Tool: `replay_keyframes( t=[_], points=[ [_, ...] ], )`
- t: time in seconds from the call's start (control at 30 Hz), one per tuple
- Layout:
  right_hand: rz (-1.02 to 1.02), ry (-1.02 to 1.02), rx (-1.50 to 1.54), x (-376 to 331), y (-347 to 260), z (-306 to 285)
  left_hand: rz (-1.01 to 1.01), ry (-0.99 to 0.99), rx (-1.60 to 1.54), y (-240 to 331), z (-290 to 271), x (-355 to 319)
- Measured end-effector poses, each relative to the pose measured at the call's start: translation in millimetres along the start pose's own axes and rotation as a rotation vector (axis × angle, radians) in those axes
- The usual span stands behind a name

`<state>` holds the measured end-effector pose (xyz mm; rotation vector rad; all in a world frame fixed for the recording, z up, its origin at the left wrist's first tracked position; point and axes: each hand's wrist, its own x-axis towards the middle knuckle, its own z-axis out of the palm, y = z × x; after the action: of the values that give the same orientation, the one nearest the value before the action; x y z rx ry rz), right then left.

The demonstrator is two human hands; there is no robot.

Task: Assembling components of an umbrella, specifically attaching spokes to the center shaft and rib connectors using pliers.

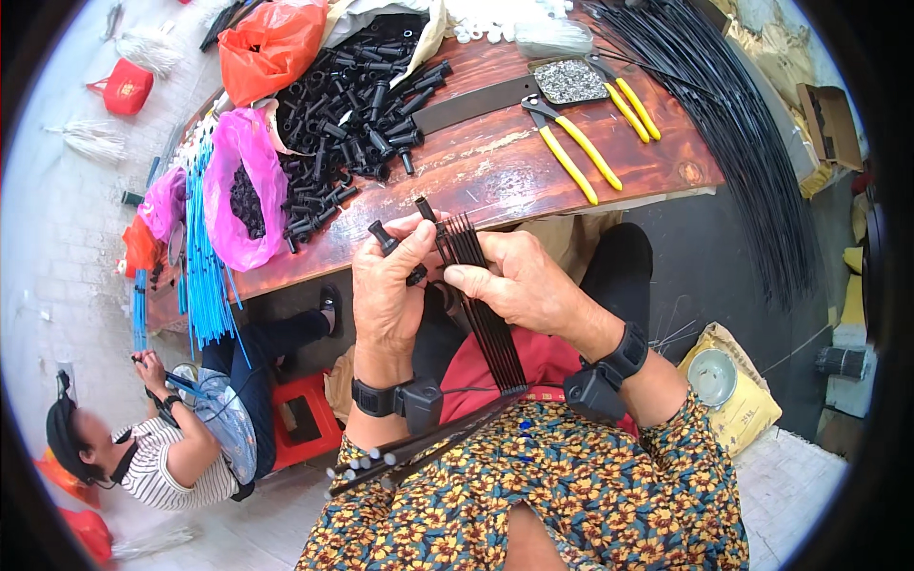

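Note:
My left hand (pixel 388 290) is closed around a few black tubular plastic fittings; one flared fitting (pixel 383 236) sticks up between its fingers. In my right hand (pixel 526 276) is the upper part of a bundle of thin black cables (pixel 497 347), pinched between thumb and fingers and fanned out like a comb. Another short black piece (pixel 425 208) stands by the cable tips between both hands; whether it sits on a cable I cannot tell. The bundle runs down across my lap, its thicker black ends (pixel 367 464) lying over my left thigh.
A wooden table (pixel 476 176) carries a heap of black fittings (pixel 347 119), two yellow-handled pliers (pixel 577 157), a tray of small metal bits (pixel 569 80), and long black cables (pixel 709 105). Pink bag (pixel 224 190) and blue cables (pixel 205 257) lie left, near a seated co-worker (pixel 181 447).

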<state>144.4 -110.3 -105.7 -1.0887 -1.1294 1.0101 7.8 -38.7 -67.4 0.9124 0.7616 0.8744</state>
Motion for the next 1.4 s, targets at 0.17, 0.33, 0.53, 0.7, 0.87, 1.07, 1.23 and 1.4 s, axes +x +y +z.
replay_keyframes(
  t=[0.17, 0.33, 0.53, 0.7, 0.87, 1.07, 1.23, 1.4],
  points=[
    [0.056, 0.005, -0.153, 2.9, -12.1, -5.6, 0.081, 0.073, 0.015, -11.1, 0.9, -1.8],
    [-0.022, 0.061, -0.239, 5.7, -1.0, -1.2, 0.159, 0.189, 0.004, -23.6, 7.3, -2.1],
    [0.086, 0.084, -0.005, 2.0, 1.5, 2.9, 0.164, 0.125, -0.167, -22.8, 6.4, -2.3],
    [0.085, 0.155, 0.02, -0.5, 7.4, 6.7, 0.208, -0.026, -0.251, -29.3, 1.9, -0.3],
    [0.207, 0.088, 0.174, -0.5, -18.5, -0.5, 0.194, -0.088, -0.259, -39.3, -19.8, 7.3],
    [0.368, -0.04, 0.323, -1.3, -19.4, -10.1, 0.092, -0.21, -0.381, -41.1, -18.3, 2.1],
    [0.348, -0.124, 0.356, -1.1, -10.7, -14.8, 0.054, -0.237, -0.246, -29.6, -6.9, -4.7],
    [0.301, -0.133, 0.343, -1.1, -11.8, -8.2, 0.127, -0.259, -0.43, -31.2, -15.0, -6.4]
  ],
)
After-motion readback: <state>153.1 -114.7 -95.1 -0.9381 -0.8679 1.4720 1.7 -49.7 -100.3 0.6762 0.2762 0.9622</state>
